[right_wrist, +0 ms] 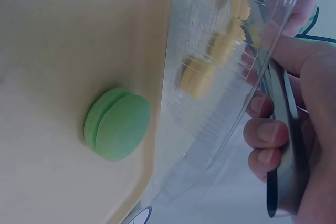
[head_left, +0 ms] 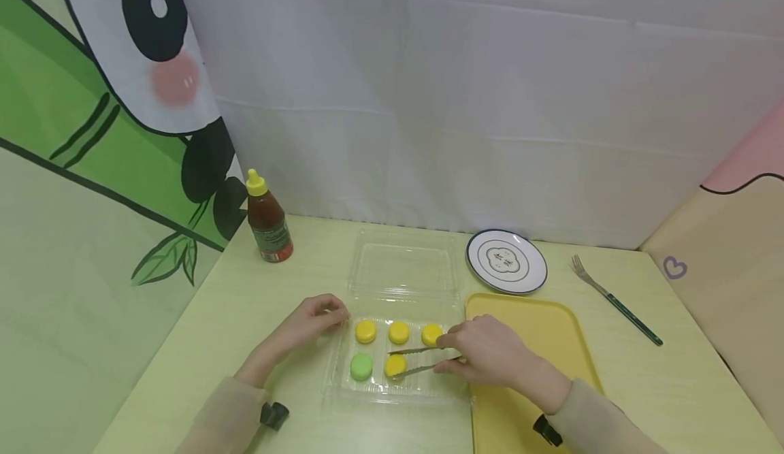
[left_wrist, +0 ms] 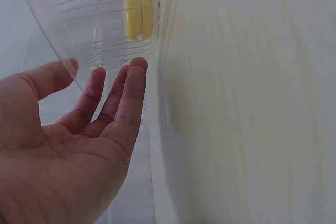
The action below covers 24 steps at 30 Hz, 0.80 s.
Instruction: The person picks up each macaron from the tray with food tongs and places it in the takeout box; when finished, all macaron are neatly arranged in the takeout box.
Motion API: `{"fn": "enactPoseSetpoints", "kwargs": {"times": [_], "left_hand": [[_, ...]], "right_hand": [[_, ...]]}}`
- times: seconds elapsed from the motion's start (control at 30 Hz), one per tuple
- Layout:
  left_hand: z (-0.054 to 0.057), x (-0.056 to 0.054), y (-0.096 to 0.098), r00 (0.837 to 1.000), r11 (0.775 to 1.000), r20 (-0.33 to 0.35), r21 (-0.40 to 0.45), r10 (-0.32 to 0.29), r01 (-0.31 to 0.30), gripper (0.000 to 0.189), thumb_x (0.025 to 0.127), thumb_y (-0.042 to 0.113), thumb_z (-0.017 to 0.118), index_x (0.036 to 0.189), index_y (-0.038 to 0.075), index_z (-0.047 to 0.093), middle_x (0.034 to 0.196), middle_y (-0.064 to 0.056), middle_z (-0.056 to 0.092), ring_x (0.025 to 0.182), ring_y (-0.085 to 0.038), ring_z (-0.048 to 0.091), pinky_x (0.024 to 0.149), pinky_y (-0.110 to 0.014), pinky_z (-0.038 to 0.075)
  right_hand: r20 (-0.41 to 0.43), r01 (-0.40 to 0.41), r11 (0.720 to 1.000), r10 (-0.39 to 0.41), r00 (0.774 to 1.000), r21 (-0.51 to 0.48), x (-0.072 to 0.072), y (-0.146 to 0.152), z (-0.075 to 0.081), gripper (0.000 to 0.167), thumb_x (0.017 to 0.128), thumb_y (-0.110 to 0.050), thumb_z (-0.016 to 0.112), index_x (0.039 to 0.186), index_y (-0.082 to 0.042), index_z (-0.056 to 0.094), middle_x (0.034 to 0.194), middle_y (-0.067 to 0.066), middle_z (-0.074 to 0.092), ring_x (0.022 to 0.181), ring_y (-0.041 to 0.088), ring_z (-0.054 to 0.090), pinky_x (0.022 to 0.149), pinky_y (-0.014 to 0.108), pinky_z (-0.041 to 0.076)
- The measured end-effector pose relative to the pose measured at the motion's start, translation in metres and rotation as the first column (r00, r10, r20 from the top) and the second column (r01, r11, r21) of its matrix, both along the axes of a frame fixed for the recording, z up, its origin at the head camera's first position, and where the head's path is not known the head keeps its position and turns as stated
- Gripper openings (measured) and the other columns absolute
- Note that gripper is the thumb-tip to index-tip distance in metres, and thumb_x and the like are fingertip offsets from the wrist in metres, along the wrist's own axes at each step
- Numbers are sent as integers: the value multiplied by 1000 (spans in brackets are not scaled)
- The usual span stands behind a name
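Observation:
My right hand (head_left: 490, 352) grips metal tongs (right_wrist: 286, 124); their arms lie around a yellow macaron (head_left: 394, 364) in the near row of a clear plastic container (head_left: 422, 389). Whether the tips squeeze it, I cannot tell. Beside it on the left sits a green macaron (head_left: 361, 367). Three yellow macarons (head_left: 399, 333) fill the far row, the rightmost partly behind my fingers. My left hand (head_left: 309, 325) is at the container's left edge, thumb tip touching the rim, other fingers loosely extended. In the right wrist view another green macaron (right_wrist: 118, 124) lies on the yellow tray (right_wrist: 47, 77).
The container's lid (head_left: 403, 267) lies folded back behind it. A sauce bottle (head_left: 269, 229) stands at the back left. Behind the tray are a white plate (head_left: 506, 261) with a dark rim and, farther right, a green-handled fork (head_left: 615, 301). A white cloth wall (head_left: 429, 100) closes the back.

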<state>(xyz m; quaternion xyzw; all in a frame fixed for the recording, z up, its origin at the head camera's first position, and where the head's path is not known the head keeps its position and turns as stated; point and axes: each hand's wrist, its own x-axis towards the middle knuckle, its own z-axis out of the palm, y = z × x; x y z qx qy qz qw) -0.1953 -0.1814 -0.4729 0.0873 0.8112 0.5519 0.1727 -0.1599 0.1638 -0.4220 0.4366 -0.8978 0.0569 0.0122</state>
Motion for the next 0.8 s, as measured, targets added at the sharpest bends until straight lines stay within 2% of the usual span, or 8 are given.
{"fn": "enactPoseSetpoints", "kwargs": {"times": [0.13, 0.4, 0.8], "left_hand": [[1, 0, 0, 1000, 1000, -5, 9, -8, 8, 28, 101, 27, 60, 110, 0, 64, 101, -9, 66, 94, -21, 61, 87, -40, 51], [-1, 0, -1, 1000, 1000, -17, 16, -23, 23, 28, 102, 25, 59, 111, -1, 64, 100, -10, 65, 93, -22, 62, 86, -42, 51], [-1, 1, -2, 1000, 999, -6, 37, -22, 23, 30, 102, 27, 59, 112, -1, 64, 102, -11, 65, 96, -23, 62, 89, -44, 52]], "right_hand": [[5, 13, 1000, -13, 1000, 4, 1, 0, 1, 31, 87, -49, 73, 93, -18, 75, 66, -15, 57, 53, -3, 40, 50, 23, 37], [10, 21, 1000, -21, 1000, 11, 0, 0, 2, 31, 86, -48, 74, 90, -18, 74, 65, -16, 55, 53, -2, 40, 51, 24, 38], [31, 19, 1000, -19, 999, 10, 0, 0, 0, 32, 85, -49, 75, 93, -17, 75, 70, -11, 63, 55, -2, 44, 52, 25, 40]]}}
